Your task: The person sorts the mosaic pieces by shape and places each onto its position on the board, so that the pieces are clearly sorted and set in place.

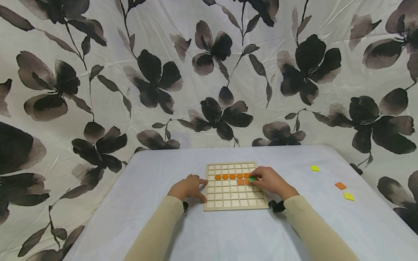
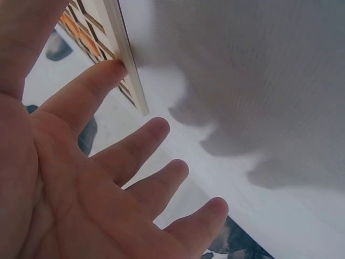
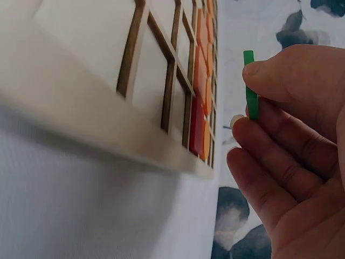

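Observation:
A wooden grid board (image 1: 236, 209) lies on the white table. A row of several orange round pieces (image 1: 232, 176) runs across it, with orange square tiles (image 1: 240, 182) in the row below at the right. My right hand (image 1: 273, 183) pinches a thin green square tile (image 3: 250, 86) between thumb and fingers. In the right wrist view the tile stands on edge, above the board's surface and apart from it. My left hand (image 1: 187, 187) steadies the board's left edge, index fingertip at the rim, the other fingers (image 2: 141, 143) spread and fairly straight.
To the right on the table lie a yellow square tile (image 1: 315, 168), an orange one (image 1: 340, 185) and another yellow one (image 1: 348, 196). A floral cloth (image 1: 209, 90) hangs behind the table's back edge. Dark wrist devices (image 1: 277, 206) sit at both cuffs.

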A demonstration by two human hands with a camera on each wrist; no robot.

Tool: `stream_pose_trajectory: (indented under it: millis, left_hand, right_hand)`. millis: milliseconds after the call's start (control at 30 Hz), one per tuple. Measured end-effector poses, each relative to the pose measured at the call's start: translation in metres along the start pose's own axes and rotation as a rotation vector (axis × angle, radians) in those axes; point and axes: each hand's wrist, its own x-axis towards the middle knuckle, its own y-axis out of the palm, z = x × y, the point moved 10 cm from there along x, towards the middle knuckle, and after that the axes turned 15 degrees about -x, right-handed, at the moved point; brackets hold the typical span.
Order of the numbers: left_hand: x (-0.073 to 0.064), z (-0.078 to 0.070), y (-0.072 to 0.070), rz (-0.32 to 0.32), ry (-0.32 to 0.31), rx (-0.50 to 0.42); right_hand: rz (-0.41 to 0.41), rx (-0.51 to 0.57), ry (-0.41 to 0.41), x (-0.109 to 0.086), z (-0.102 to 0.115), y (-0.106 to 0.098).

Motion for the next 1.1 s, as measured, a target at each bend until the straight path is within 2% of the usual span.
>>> stream_pose_trajectory:
  millis: [400, 733, 1100]
  left_hand:
    - [0.001, 0.000, 0.000, -0.007, -0.004, 0.024]
    - [0.003, 0.002, 0.002, 0.000, -0.011, 0.022]
    - [0.004, 0.002, 0.002, -0.002, -0.007, 0.015]
  right_hand:
    - [-0.012, -0.021, -0.041, 0.008, 0.019, 0.007]
    - [-0.039, -0.073, -0.121, 0.017, 0.039, 0.012]
    - [0.004, -0.056, -0.053, 0.027, 0.043, 0.025]
